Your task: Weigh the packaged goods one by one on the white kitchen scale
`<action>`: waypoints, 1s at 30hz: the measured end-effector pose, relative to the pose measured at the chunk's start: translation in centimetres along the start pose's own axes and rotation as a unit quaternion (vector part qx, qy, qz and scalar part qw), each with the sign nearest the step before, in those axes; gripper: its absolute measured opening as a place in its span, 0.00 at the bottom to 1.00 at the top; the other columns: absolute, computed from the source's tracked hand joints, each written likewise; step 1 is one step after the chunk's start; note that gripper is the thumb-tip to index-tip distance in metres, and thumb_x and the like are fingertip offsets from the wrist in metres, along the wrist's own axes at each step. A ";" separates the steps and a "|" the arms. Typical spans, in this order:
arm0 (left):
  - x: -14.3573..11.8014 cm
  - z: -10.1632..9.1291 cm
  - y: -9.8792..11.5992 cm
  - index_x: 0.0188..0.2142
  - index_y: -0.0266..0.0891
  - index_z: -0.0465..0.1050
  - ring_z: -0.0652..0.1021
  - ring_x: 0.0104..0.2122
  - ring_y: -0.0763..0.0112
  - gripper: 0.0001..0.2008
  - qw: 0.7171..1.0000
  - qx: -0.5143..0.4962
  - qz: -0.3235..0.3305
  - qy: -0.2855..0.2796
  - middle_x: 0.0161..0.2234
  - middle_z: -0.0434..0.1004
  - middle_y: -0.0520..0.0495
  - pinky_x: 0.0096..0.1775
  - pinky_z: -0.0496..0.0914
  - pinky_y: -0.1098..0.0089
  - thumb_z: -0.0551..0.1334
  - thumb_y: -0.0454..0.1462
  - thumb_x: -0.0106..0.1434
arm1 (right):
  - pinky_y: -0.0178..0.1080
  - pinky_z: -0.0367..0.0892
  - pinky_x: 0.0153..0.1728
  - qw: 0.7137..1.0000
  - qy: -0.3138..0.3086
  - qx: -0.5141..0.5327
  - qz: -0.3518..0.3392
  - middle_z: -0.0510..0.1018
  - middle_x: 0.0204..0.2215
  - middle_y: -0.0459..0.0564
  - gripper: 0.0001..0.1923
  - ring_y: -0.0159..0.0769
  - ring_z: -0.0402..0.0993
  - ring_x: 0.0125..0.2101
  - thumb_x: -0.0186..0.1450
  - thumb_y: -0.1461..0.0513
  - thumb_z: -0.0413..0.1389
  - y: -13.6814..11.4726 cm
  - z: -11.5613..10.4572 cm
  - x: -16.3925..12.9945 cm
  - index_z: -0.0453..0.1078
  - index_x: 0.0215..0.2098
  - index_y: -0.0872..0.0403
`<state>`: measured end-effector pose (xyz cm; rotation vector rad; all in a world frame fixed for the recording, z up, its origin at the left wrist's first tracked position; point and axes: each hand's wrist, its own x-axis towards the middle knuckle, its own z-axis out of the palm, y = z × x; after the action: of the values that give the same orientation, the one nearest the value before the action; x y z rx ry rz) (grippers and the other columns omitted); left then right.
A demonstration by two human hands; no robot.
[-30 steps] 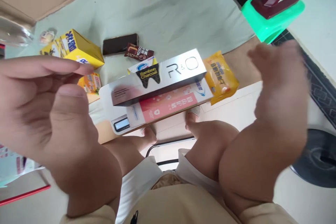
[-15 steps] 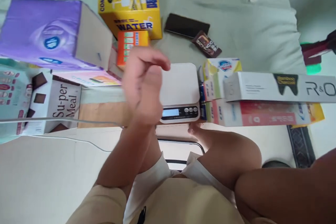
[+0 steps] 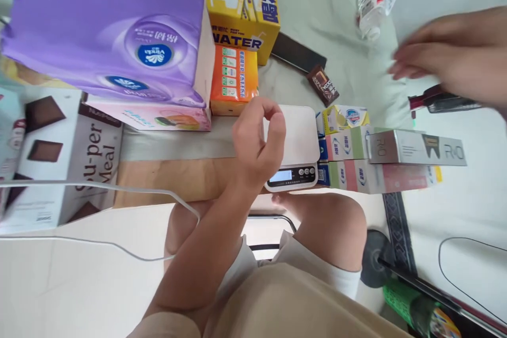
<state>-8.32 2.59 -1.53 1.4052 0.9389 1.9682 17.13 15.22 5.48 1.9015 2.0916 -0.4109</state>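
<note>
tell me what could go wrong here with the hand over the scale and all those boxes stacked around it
The left hand hovers curled over the white scale; a bump might shift it. The silver toothpaste box sits atop stacked boxes beside the scale and may slide off. The white cable crossing near the forearm could snag.

Glossy purple plastic tissue pack; smooth white plastic scale; matt cardboard boxes; soft green cloth.
</note>
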 end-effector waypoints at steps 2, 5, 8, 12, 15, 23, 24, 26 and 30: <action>0.1 0.1 -0.3 0.34 0.42 0.68 0.71 0.29 0.74 0.15 1.000 -0.001 -0.005 -0.003 0.28 0.69 0.53 0.34 0.67 0.70 0.58 0.45 0.77 | 0.48 0.66 0.64 0.999 -0.032 -0.037 0.022 0.67 0.70 0.58 0.36 0.47 0.65 0.68 0.79 0.44 0.39 -0.3 -0.9 1.1 0.75 0.59 0.61; 0.2 0.2 -0.3 0.32 0.42 0.66 0.69 0.27 0.75 0.15 1.000 0.005 -0.007 -0.005 0.26 0.66 0.54 0.31 0.65 0.70 0.58 0.42 0.76 | 0.47 0.63 0.65 0.995 -0.066 -0.064 0.045 0.62 0.74 0.59 0.40 0.49 0.61 0.71 0.77 0.41 0.40 -1.2 -1.8 2.8 0.76 0.59 0.64; 0.3 0.3 -0.1 0.31 0.42 0.65 0.67 0.25 0.76 0.14 1.000 0.011 -0.014 -0.009 0.25 0.64 0.55 0.30 0.64 0.70 0.58 0.38 0.75 | 0.46 0.65 0.63 0.990 -0.095 -0.076 0.065 0.70 0.68 0.62 0.33 0.48 0.68 0.67 0.73 0.44 0.54 -2.2 -2.2 3.9 0.77 0.58 0.65; 0.7 0.4 -0.2 0.29 0.42 0.64 0.67 0.24 0.76 0.14 0.999 0.014 -0.027 -0.014 0.24 0.64 0.55 0.29 0.64 0.69 0.59 0.37 0.74 | 0.42 0.65 0.58 0.982 -0.129 -0.111 0.086 0.79 0.57 0.66 0.31 0.45 0.74 0.62 0.65 0.50 0.63 -3.5 -1.8 5.3 0.77 0.47 0.74; 1.1 0.4 -0.5 0.28 0.42 0.64 0.66 0.24 0.76 0.15 1.000 0.003 -0.020 -0.006 0.23 0.63 0.55 0.27 0.62 0.69 0.59 0.38 0.73 | 0.41 0.62 0.53 0.977 -0.129 -0.139 0.095 0.80 0.53 0.65 0.33 0.41 0.71 0.63 0.63 0.48 0.50 -3.9 -2.1 5.8 0.72 0.27 0.76; 1.8 -0.5 -0.3 0.26 0.43 0.68 0.68 0.24 0.73 0.16 0.997 -0.003 -0.071 0.032 0.22 0.67 0.54 0.28 0.63 0.66 0.62 0.41 0.71 | 0.32 0.57 0.32 0.987 -0.064 -0.141 0.049 0.84 0.39 0.50 0.29 0.17 0.77 0.37 0.59 0.48 0.55 -5.8 -8.0 0.7 0.75 0.30 0.72; 1.8 -0.6 -0.2 0.26 0.43 0.68 0.68 0.25 0.73 0.15 0.996 -0.005 -0.081 0.039 0.22 0.66 0.53 0.29 0.63 0.66 0.62 0.41 0.70 | 0.31 0.56 0.29 0.990 -0.068 -0.124 0.019 0.84 0.34 0.45 0.28 0.13 0.73 0.30 0.58 0.49 0.58 -6.6 -8.3 -0.2 0.77 0.34 0.71; 1.9 -0.7 -0.1 0.25 0.43 0.67 0.67 0.25 0.72 0.15 0.994 -0.011 -0.097 0.054 0.22 0.65 0.53 0.29 0.63 0.66 0.62 0.39 0.69 | 0.30 0.53 0.26 0.991 -0.104 -0.071 -0.054 0.82 0.27 0.38 0.23 0.09 0.64 0.20 0.56 0.54 0.64 -8.2 -7.9 -1.8 0.79 0.38 0.67; 1.9 -0.7 -0.4 0.24 0.44 0.66 0.66 0.25 0.71 0.14 0.991 -0.019 -0.118 0.058 0.22 0.64 0.53 0.29 0.63 0.65 0.62 0.37 0.67 | 0.28 0.57 0.27 0.979 -0.022 0.146 -0.144 0.83 0.30 0.40 0.18 0.11 0.71 0.25 0.65 0.56 0.59 -11.2 -4.4 -4.1 0.76 0.25 0.63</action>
<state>-9.51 4.10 -0.95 1.1127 1.0617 1.8925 6.30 12.14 11.34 1.7118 2.3920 -0.8596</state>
